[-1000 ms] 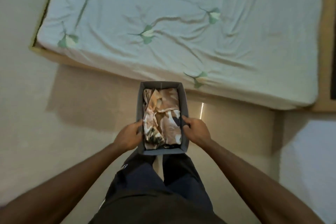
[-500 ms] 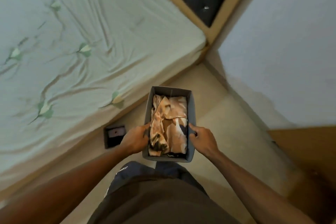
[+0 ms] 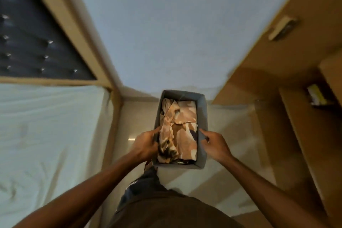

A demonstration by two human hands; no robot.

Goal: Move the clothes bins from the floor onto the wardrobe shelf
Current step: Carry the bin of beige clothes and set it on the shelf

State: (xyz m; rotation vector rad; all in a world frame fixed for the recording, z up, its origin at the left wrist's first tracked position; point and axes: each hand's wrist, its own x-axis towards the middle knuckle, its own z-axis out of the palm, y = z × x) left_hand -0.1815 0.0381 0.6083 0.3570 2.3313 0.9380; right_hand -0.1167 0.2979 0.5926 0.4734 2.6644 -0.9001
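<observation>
Clothes bin (image 3: pixel 202 116), a grey fabric box holding folded tan-and-cream patterned clothing (image 3: pixel 178 131), is off the floor and carried at waist height in front of the person, at frame centre. Its long axis runs from 6 o'clock to 12 o'clock, straight away from the body. The left hand (image 3: pixel 146 145) clamps the left long wall near the close end, fingers outside and thumb over the rim; the right hand (image 3: pixel 215 144) clamps the right long wall at a matching position. The hands are thus apart, one on each side of the bin, and both are equally near it; neither leads. The wardrobe (image 3: pixel 299 116) stands open at 2 to 3 o'clock, its brown panels and a shelf compartment holding a small yellowish item (image 3: pixel 315 94) that is too blurred to identify. A bed (image 3: pixel 46 135) with a pale sheet lies at 9 o'clock, its dark tufted headboard (image 3: pixel 33 42) at 10 o'clock, and a plain wall (image 3: pixel 166 33) fills 12 o'clock. Judgement: the carry phase is under way and placement is not yet done. The bin points at the wall, not at the wardrobe, so the coming move calls for a turn toward 3 o'clock, then a forward feed, short end first. The grip near the close end leaves the far end unsupported; sagging is possible.
</observation>
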